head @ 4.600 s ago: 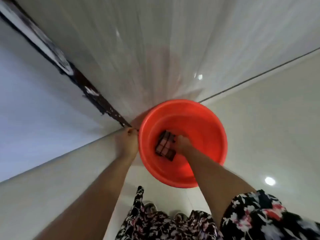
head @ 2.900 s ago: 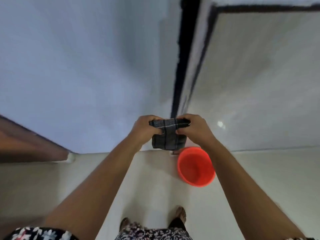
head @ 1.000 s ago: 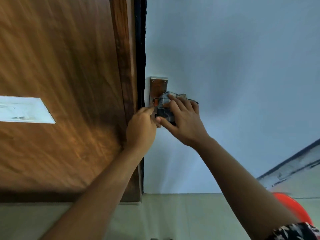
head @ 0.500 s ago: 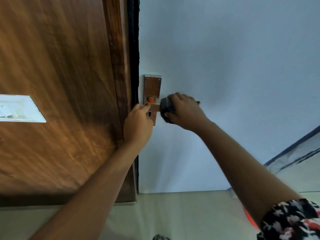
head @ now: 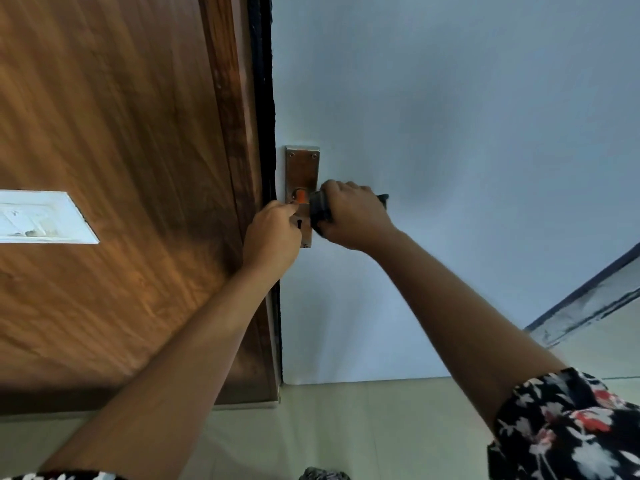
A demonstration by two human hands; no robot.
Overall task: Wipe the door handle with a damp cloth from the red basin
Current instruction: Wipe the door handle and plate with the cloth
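Head view, looking forward and down at a pale blue door (head: 450, 133) beside a brown wooden panel (head: 121, 150). A metal handle plate (head: 302, 168) is fixed at the door's 9 o'clock edge, just right of the dark gap (head: 263, 98) between door and panel.

The right hand (head: 353, 213) is wrapped around the dark cloth (head: 318, 211), which covers the door handle (head: 300, 196); only an orange-lit stub of the handle shows where it meets the plate. A dark tip of cloth protrudes at the hand's 3 o'clock side.

The left hand (head: 273, 233) sits at 8 o'clock from the plate, fingers curled, fingertips touching the plate near the keyhole (head: 299, 223); whether it pinches anything cannot be told.

A white rectangular label (head: 41, 216) lies on the wooden panel at 9 o'clock. A floral sleeve (head: 568, 427) covers the right upper arm at 5 o'clock. Beige floor (head: 363, 427) runs along the bottom. The red basin lies outside the view.
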